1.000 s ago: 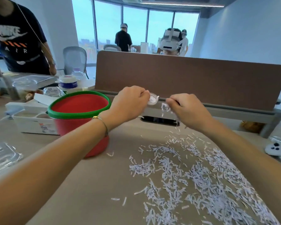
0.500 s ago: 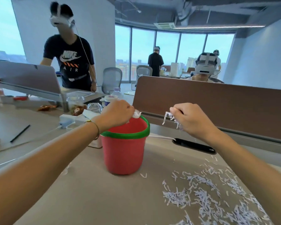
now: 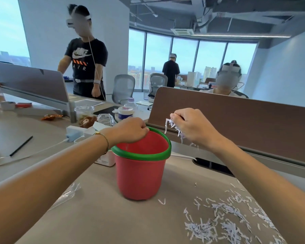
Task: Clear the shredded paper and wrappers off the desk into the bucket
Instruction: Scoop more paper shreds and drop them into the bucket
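An open office with tall windows lies beyond my beige surface (image 3: 99, 224), and a brown divider (image 3: 245, 124) runs along its far edge. The red bucket (image 3: 141, 176) stands in the middle. My left hand (image 3: 130, 129) is curled into a fist over its far left rim; whether it holds anything, I cannot tell. My right hand (image 3: 192, 127) pinches a tuft of shreds (image 3: 173, 126) up and to the right of the rim, not over the opening, so strips dangling from my fingers could flutter down outside if I let go here. Bumping the rim with my left wrist might tip the bucket. Most of the paper (image 3: 224, 224) lies scattered near right. A clear wrapper (image 3: 67, 194) sits by my left forearm. Boxes and a jar (image 3: 125, 111) crowd the far left, clear of my path.
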{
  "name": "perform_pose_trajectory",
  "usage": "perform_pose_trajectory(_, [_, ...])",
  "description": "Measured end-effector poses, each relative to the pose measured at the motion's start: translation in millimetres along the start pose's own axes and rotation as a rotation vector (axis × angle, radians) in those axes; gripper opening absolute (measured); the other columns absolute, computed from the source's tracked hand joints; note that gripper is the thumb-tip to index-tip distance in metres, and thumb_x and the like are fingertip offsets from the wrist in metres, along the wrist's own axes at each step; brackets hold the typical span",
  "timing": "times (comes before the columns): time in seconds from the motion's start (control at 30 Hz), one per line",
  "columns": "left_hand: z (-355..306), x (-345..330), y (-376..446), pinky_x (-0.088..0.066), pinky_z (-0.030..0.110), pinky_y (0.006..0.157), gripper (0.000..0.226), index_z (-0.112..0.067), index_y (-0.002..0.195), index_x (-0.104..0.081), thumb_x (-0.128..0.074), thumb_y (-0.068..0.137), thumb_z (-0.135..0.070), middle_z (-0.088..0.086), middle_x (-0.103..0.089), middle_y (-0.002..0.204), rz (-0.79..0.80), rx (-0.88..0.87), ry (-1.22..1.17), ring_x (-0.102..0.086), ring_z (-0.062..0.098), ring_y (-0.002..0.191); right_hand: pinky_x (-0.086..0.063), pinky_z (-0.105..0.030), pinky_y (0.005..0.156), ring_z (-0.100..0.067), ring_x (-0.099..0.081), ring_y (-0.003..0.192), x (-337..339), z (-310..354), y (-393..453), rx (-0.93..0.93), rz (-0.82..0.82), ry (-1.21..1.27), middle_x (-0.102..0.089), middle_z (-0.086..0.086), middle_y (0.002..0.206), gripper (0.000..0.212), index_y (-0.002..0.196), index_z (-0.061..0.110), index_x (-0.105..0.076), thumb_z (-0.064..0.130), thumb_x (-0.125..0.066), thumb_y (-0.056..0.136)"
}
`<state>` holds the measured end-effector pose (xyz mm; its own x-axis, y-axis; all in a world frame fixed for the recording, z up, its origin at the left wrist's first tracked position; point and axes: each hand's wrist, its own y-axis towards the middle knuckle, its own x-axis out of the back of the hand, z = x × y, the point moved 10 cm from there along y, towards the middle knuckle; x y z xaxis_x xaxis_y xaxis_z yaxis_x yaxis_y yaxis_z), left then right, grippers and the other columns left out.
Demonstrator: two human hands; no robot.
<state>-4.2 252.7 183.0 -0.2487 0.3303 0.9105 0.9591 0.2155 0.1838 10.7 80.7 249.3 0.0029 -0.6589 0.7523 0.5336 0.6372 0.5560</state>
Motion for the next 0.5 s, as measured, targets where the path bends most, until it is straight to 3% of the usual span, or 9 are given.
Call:
perform_pose_trajectory(0.13, [10, 26, -10, -0.06, 0.045, 0.077, 0.028, -0.024, 0.083, -0.076, -0.051, 0.088, -0.012, 0.001, -0.076, 0.081, -0.145, -0.001, -0.17, -0.073, 0.027, 0.079, -0.037, -0.037, 0.052, -0.02, -0.045, 0.045, -28, 8, 23, -0.008, 0.046, 0.044, -0.044, -0.002, 0.05, 0.047, 0.059, 0.013, -0.039, 0.024, -0.046, 0.104])
perform_pose_trajectory(0.2, [16, 33, -16, -0.061, 0.047, 0.075, 0.031, -0.023, 0.086, -0.074, -0.05, 0.082, -0.004, 0.004, -0.077, 0.08, -0.167, 0.008, -0.239, -0.074, 0.028, 0.077, -0.036, -0.031, 0.051, -0.008, -0.044, 0.042, -45, 13, 34, -0.008, 0.07, 0.037, -0.047, -0.001, 0.05, 0.047, 0.058, 0.013, -0.042, 0.025, -0.046, 0.104])
perform_pose_trajectory(0.3, [24, 38, -23, -0.062, 0.046, 0.077, 0.034, -0.021, 0.092, -0.072, -0.05, 0.08, 0.003, 0.002, -0.078, 0.081, -0.18, 0.026, -0.32, -0.075, 0.02, 0.077, -0.033, -0.023, 0.048, -0.005, -0.044, 0.044, -69, 19, 45, -0.012, 0.105, 0.015, -0.049, 0.003, 0.051, 0.048, 0.056, 0.016, -0.043, 0.026, -0.046, 0.103])
perform_pose_trajectory(0.43, [32, 46, -33, -0.062, 0.043, 0.08, 0.035, -0.02, 0.092, -0.073, -0.052, 0.078, 0.005, -0.001, -0.077, 0.077, -0.228, 0.047, -0.366, -0.071, 0.013, 0.072, -0.044, -0.04, 0.062, -0.022, -0.057, 0.055, -91, 20, 50, -0.01, 0.137, 0.049, -0.061, -0.007, 0.057, 0.046, 0.061, 0.006, -0.054, 0.027, -0.047, 0.101])
perform_pose_trajectory(0.5, [31, 48, -38, -0.061, 0.042, 0.081, 0.034, -0.017, 0.094, -0.074, -0.05, 0.079, 0.002, 0.001, -0.077, 0.08, -0.238, 0.044, -0.351, -0.07, 0.014, 0.076, -0.045, -0.045, 0.064, -0.023, -0.053, 0.057, -99, 18, 51, -0.016, 0.159, 0.042, -0.058, -0.009, 0.059, 0.046, 0.064, 0.001, -0.055, 0.028, -0.049, 0.1])
